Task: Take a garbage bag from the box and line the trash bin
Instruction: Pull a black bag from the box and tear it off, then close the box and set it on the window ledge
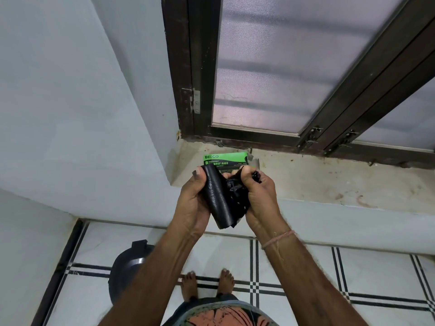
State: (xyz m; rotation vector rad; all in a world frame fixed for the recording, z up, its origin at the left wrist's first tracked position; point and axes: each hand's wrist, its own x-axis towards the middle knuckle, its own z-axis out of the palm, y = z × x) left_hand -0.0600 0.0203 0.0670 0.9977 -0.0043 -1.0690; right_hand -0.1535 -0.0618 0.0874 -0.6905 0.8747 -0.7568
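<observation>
The black garbage bag roll (217, 201) hangs between 2 hands. The left hand (193, 203) grips its smooth rolled part, and the right hand (259, 196) pinches a crumpled loose end, possibly 1 bag. Just behind, the green box (226, 160) lies on the stone ledge (317, 180) near its left corner, under the dark window frame (202, 90). The dark trash bin (127, 271) stands on the tiled floor (306, 278), partly hidden by the left forearm.
</observation>
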